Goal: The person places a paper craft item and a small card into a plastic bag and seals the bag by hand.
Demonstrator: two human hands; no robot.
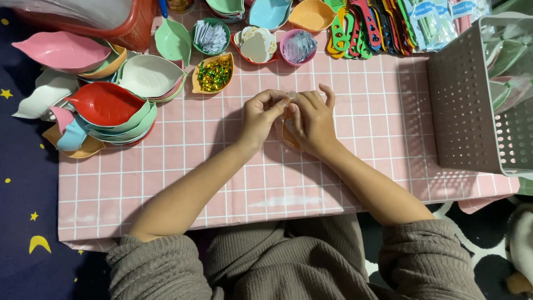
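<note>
My left hand (259,118) and my right hand (312,121) meet over the middle of the pink checked tablecloth (183,183). Together they pinch a small clear plastic bag (288,133) with an orange leaf-shaped dish inside it. The fingertips of both hands press the bag's top edge. Most of the bag is hidden under my right palm.
Stacked leaf-shaped dishes in red, green, pink and white (111,108) lie at the left. Small dishes with gold sequins (214,74), paper pieces (210,36) and cards (256,44) stand behind my hands. Coloured combs (361,28) lie at the back. A grey perforated basket (472,100) stands right.
</note>
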